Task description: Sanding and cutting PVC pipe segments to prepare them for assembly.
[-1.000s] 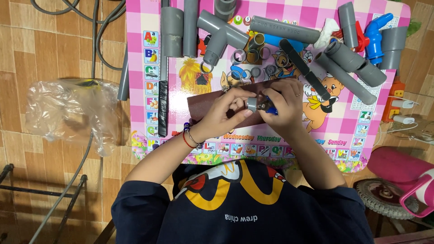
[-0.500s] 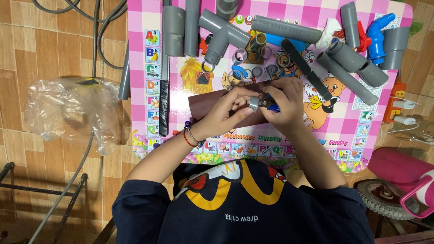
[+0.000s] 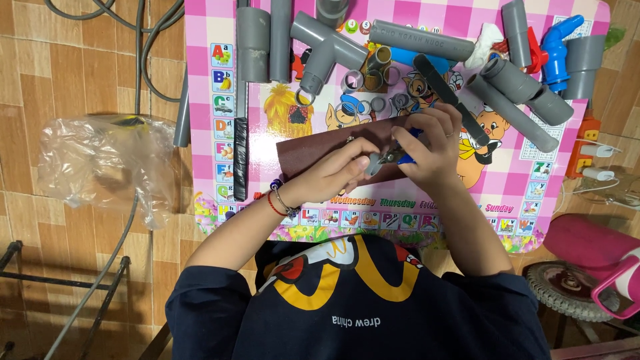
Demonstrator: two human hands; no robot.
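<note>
My left hand [image 3: 330, 177], with beaded bracelets on its wrist, pinches a small grey pipe piece [image 3: 371, 166]. Against that piece my right hand [image 3: 432, 152] grips a small metal part with a blue end [image 3: 399, 158]. Both hands hover over a brown sheet of sandpaper [image 3: 307, 151], which lies on a pink checked children's table [image 3: 207, 143] printed with letters and cartoon animals. The held parts are mostly hidden by my fingers.
Several grey pipes and fittings lie along the table's far side, among them a tee [image 3: 321, 44], a long pipe [image 3: 423, 40], small rings [image 3: 363, 80], a blue tap [image 3: 555, 41] and a black strip [image 3: 240, 160]. A clear plastic bag [image 3: 100, 163] and cables lie on the floor at left.
My hands stay together over the sandpaper and shift only slightly. The fingers work the small parts between them.
</note>
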